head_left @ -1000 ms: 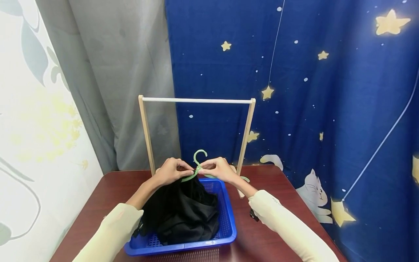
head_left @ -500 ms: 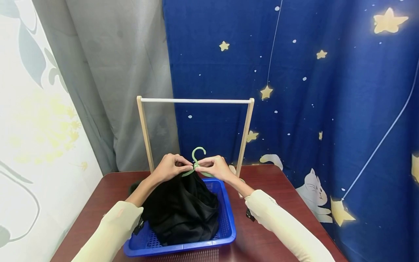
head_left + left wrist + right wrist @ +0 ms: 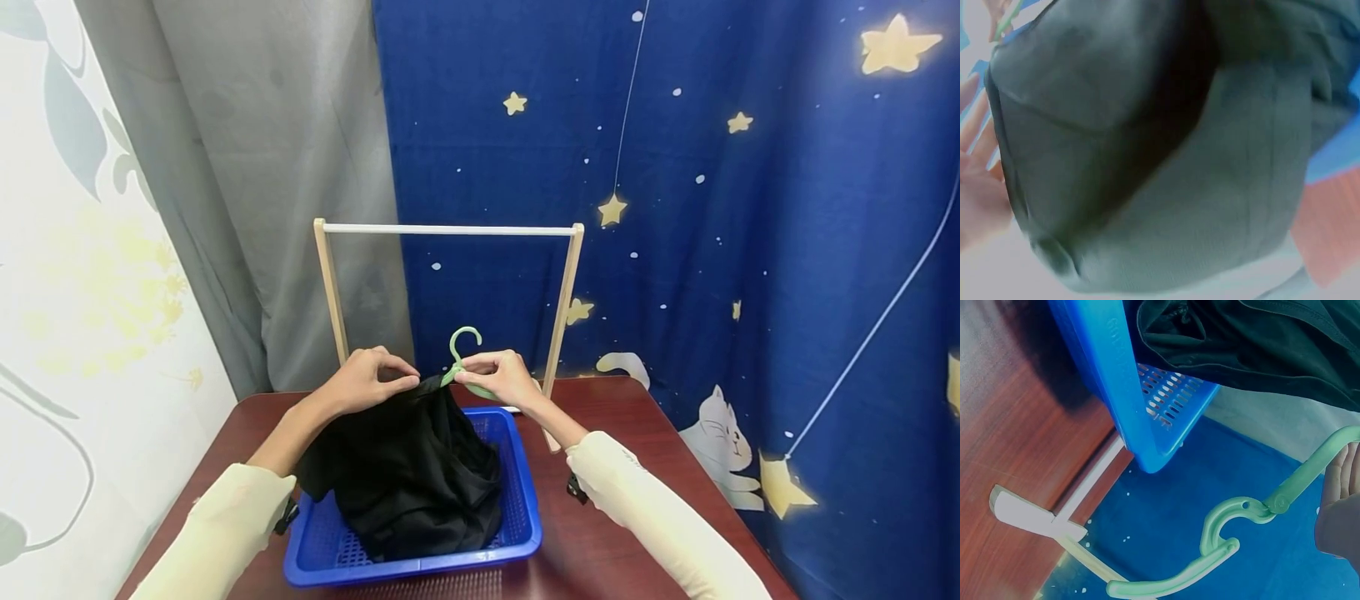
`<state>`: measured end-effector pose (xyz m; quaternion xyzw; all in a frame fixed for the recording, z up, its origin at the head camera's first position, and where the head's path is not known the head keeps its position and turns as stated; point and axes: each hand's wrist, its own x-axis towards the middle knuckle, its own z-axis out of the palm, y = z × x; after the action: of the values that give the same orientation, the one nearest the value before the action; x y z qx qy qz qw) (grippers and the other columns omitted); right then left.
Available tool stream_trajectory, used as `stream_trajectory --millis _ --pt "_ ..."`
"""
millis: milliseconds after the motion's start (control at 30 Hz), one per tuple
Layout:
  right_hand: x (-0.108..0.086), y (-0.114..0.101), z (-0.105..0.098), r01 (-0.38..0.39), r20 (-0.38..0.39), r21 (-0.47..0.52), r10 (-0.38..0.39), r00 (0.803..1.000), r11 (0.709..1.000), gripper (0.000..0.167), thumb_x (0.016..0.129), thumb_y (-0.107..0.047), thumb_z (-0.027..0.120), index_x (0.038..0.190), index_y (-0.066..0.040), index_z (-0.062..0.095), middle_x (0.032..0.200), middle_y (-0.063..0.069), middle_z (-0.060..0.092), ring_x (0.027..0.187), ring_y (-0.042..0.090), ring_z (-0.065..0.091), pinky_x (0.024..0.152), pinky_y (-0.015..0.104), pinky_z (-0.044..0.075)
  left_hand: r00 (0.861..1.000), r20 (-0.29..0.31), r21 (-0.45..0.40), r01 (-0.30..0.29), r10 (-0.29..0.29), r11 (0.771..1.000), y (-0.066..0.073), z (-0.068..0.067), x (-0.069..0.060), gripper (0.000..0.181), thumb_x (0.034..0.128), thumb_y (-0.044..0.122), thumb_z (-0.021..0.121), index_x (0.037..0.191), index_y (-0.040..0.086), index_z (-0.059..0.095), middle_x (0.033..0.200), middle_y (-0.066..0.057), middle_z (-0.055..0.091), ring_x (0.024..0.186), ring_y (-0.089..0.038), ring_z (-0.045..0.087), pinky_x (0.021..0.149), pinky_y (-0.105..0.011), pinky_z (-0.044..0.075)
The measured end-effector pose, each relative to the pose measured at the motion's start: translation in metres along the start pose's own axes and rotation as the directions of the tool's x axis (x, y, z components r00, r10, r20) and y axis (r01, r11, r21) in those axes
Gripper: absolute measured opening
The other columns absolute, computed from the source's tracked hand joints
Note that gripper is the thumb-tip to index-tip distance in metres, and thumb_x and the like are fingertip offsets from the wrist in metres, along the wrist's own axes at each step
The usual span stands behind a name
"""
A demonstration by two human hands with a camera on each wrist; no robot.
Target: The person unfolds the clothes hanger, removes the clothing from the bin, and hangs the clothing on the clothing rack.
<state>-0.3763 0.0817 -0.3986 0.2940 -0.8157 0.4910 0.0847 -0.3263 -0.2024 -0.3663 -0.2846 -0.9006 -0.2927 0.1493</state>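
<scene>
Held the green hanger (image 3: 1277, 502) in the right hand (image 3: 504, 377), gripped between thumb and fingers just below the upright hook. Pinched the edge of the black cloth (image 3: 420, 475) in the left hand (image 3: 365, 379), near the hanger, letting the rest droop into the blue basket (image 3: 412, 567) below both hands. Could not make out the hanger's left arm, probably tucked under cloth. Risked losing the cloth off that arm by loosening the left pinch, or dragging on the basket by tugging sideways. Had the wooden rack (image 3: 564, 310) standing beyond both hands on the table (image 3: 585, 558).
</scene>
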Motion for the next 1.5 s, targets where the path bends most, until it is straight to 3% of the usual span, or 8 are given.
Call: stream_trajectory --millis 133,233,667,933,1200,1500 --pt "0.001 -0.003 -0.002 0.003 -0.001 -0.004 -0.003 1.0 1.0 0.027 0.085 -0.025 0.088 0.108 -0.011 0.083 0.098 0.0 0.08 0.086 0.01 0.076 0.081 0.027 0.058 0.998 0.039 0.044 -0.042 0.04 0.998 -0.004 -0.006 -0.004 0.011 0.0894 0.025 0.084 0.1 0.022 0.085 0.083 0.013 0.067 0.079 -0.011 0.055 0.069 -0.031 0.042" --pt "0.0 -0.003 -0.001 0.001 0.006 -0.005 -0.001 1.0 1.0 0.027 0.086 -0.024 0.087 0.109 -0.011 0.082 0.098 0.001 0.08 0.086 0.01 0.076 0.081 0.028 0.058 0.997 0.05 0.046 -0.055 0.053 0.997 -0.006 -0.003 -0.005 0.012 0.088 0.024 0.085 0.1 0.022 0.085 0.081 0.013 0.064 0.077 -0.01 0.054 0.068 -0.03 0.043" --pt "0.003 -0.012 0.013 0.007 0.04 0.015 -0.008 0.999 1.0 0.026 0.086 -0.026 0.087 0.109 -0.013 0.083 0.098 -0.001 0.08 0.086 0.009 0.076 0.08 0.028 0.058 0.996 -0.048 -0.019 -0.074 0.073 0.997 0.001 0.016 0.003 0.014 0.0844 0.021 0.089 0.097 0.017 0.086 0.082 0.009 0.067 0.078 -0.009 0.056 0.067 -0.028 0.047" --pt "0.006 -0.014 0.019 0.012 0.019 0.019 -0.012 1.0 1.0 0.025 0.086 -0.028 0.088 0.107 -0.014 0.084 0.097 -0.002 0.08 0.086 0.009 0.076 0.079 0.028 0.059 0.997 -0.062 0.001 -0.039 0.039 0.999 0.007 0.014 0.006 0.015 0.0865 0.023 0.087 0.1 0.017 0.085 0.085 0.006 0.066 0.079 -0.011 0.055 0.068 -0.03 0.045" --pt "0.008 -0.018 0.022 0.0 0.03 0.056 -0.002 1.0 0.998 0.024 0.086 -0.027 0.088 0.106 -0.013 0.084 0.094 -0.001 0.08 0.085 0.009 0.076 0.078 0.026 0.058 0.999 -0.038 -0.017 0.022 -0.022 1.0 0.009 0.012 0.002 0.024 0.0891 0.028 0.08 0.11 0.016 0.082 0.098 0.002 0.069 0.092 -0.015 0.058 0.08 -0.036 0.047" --pt "0.009 -0.017 0.029 0.006 0.042 0.074 -0.009 0.999 0.997 0.024 0.086 -0.022 0.088 0.106 -0.011 0.084 0.093 0.001 0.08 0.081 0.01 0.076 0.073 0.026 0.059 0.999 0.012 -0.008 0.043 -0.043 0.999 0.009 0.015 0.003 0.031 0.0888 0.036 0.084 0.111 0.014 0.082 0.092 0.002 0.063 0.08 -0.012 0.052 0.07 -0.032 0.044"
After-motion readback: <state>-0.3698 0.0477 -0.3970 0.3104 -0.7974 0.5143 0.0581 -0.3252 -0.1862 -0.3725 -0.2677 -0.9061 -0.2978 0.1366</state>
